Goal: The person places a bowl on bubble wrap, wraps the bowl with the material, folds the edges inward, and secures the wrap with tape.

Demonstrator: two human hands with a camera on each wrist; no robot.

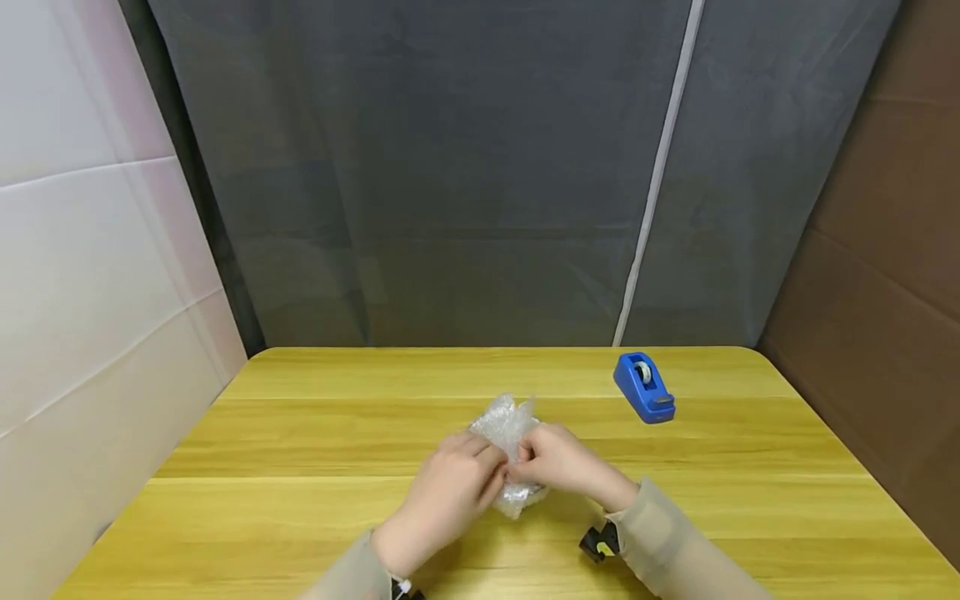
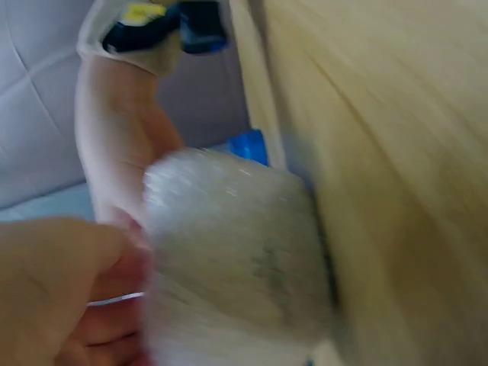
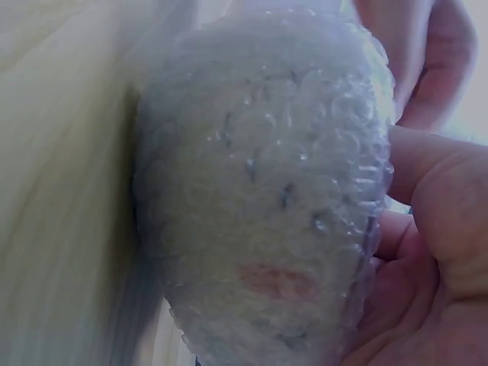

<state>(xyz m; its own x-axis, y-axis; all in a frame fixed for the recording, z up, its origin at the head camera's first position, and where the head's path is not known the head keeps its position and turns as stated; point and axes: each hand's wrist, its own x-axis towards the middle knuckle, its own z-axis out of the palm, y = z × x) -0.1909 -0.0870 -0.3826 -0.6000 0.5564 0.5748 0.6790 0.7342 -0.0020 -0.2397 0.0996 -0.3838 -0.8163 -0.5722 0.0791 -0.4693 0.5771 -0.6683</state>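
A small rounded bundle in clear bubble wrap sits on the table, between both hands. Dark marks and a reddish patch show through the bubble wrap in the right wrist view; what lies inside cannot be made out. My left hand reaches over the bundle's near left side, its fingers bent down and pinching the wrap on top. From the right, my right hand pinches the wrap between thumb and curled fingers, close against the left fingertips. The exact pinch points are partly hidden by the fingers.
A blue tape dispenser with a roll of tape stands at the back right of the wooden table. Behind the table hangs a dark grey curtain. White fabric hangs at the left and brown fabric at the right.
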